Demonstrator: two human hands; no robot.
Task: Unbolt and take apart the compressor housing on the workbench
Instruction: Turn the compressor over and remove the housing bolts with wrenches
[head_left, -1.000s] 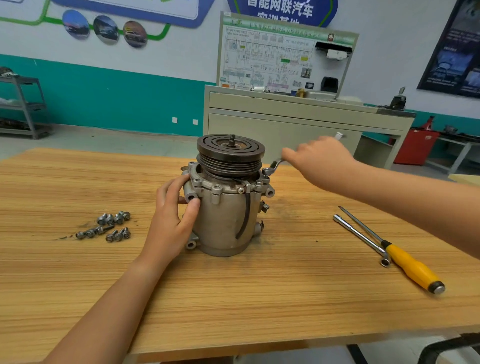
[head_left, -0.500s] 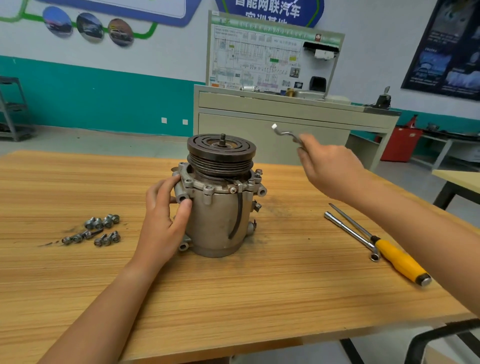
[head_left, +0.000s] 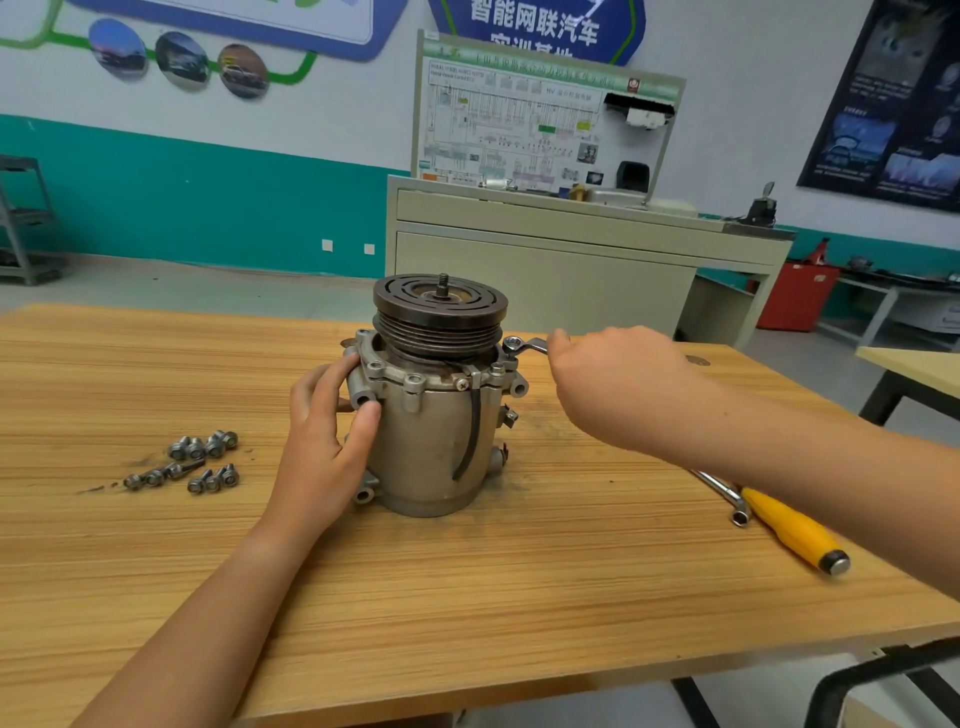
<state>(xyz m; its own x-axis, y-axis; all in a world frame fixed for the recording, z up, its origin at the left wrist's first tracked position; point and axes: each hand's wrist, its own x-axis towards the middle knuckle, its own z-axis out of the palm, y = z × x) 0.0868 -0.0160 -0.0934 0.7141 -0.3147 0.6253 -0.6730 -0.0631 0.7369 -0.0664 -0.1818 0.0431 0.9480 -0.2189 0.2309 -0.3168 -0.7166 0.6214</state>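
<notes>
Your left hand (head_left: 324, 441) clamps the compressor (head_left: 431, 415) so it can't spin, while your right hand (head_left: 618, 384) grips the wrench (head_left: 524, 345) seated on a flange bolt.

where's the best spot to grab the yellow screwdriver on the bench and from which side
Grip the yellow screwdriver by its thick yellow handle, coming from above. It lies flat on the workbench with the handle toward the near edge; its shaft runs under the right forearm beside the socket wrench.

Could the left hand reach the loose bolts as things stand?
Probably yes: the bolts lie on bare bench just left of the left hand, nothing between, but it would have to let go of the compressor.
</notes>
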